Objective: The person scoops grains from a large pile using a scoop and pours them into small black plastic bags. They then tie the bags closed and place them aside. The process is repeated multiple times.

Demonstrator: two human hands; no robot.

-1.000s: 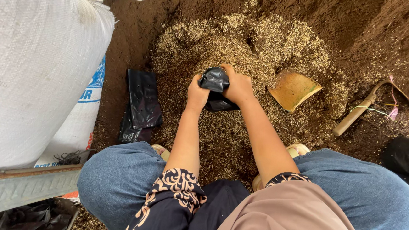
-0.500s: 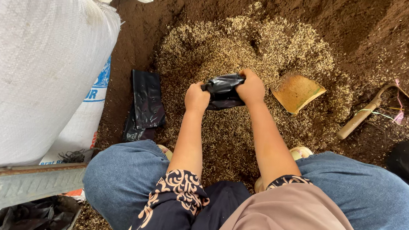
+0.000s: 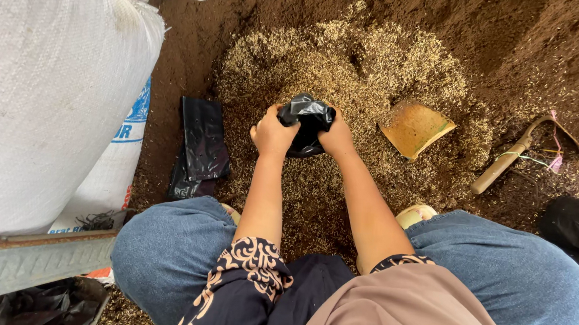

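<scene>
Hands gripping small black plastic bag [image 3: 304, 124] over husk pile [image 3: 350, 78].
Head view: left hand [image 3: 272, 133] and right hand [image 3: 337, 137] both clamped on bag rim, held between them. Risk: thin film tears or rim collapses, spilling fill.

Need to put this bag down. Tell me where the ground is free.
Free: husk pile beyond the hands, and bare soil at top right. Crowded: left, by the black bags and white sack; right, around the yellow scoop and wooden tool.
</scene>
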